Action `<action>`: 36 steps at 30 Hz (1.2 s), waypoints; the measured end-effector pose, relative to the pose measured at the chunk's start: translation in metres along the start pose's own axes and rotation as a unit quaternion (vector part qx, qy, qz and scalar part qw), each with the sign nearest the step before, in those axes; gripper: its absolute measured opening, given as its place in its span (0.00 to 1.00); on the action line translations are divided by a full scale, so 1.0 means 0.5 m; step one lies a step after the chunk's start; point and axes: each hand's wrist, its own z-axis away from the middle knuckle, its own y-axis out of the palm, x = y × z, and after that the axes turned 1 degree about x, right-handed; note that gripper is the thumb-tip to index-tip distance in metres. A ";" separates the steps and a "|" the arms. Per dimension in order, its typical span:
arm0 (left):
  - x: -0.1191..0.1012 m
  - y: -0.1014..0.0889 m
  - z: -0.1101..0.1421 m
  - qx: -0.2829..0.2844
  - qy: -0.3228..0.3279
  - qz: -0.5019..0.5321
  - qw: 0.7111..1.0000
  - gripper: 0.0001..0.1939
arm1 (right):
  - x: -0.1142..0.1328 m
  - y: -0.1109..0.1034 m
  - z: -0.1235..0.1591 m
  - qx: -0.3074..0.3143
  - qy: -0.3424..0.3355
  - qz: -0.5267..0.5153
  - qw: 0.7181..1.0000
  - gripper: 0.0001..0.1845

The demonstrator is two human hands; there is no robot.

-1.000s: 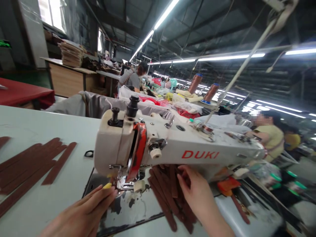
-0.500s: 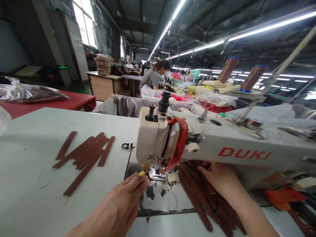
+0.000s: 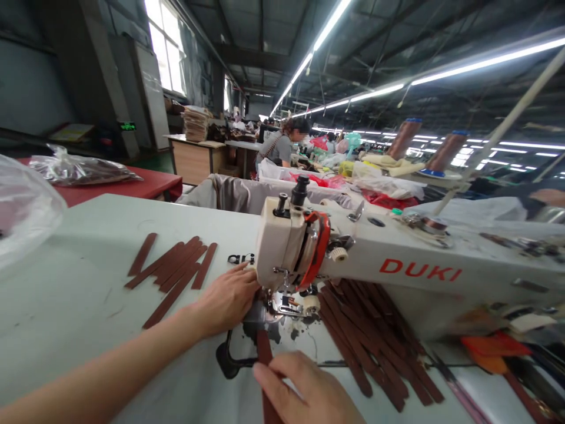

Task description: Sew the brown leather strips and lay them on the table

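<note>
Reddish-brown strip, flat, narrow and leather-like, is lying at the bottom centre of the frame, pointing toward the metal presser foot of the off-white sewing machine. Your right hand is covering part of it: the thumb is lying across the strip and the index finger is curving close by, but the hand is hiding its own underside, so you cannot tell whether the fingers are pinching or only pressing. Your left hand is resting just left of the machine head, its fingers lying close together; whether they are holding anything underneath, you cannot tell.

On the pale surface, a loose group of brown strips is lying left of centre, and a thicker pile of brown strips is lying right of the foot, partly under the machine arm.

By the look of it, you are lining the strip up with the foot. The next move is seemingly calling for a straight strip and for left fingers staying clear of the needle area.
</note>
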 end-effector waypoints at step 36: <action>-0.088 0.042 0.084 -0.144 0.107 0.012 0.984 0.30 | -0.116 0.140 0.014 -0.086 -0.085 0.091 0.988 0.12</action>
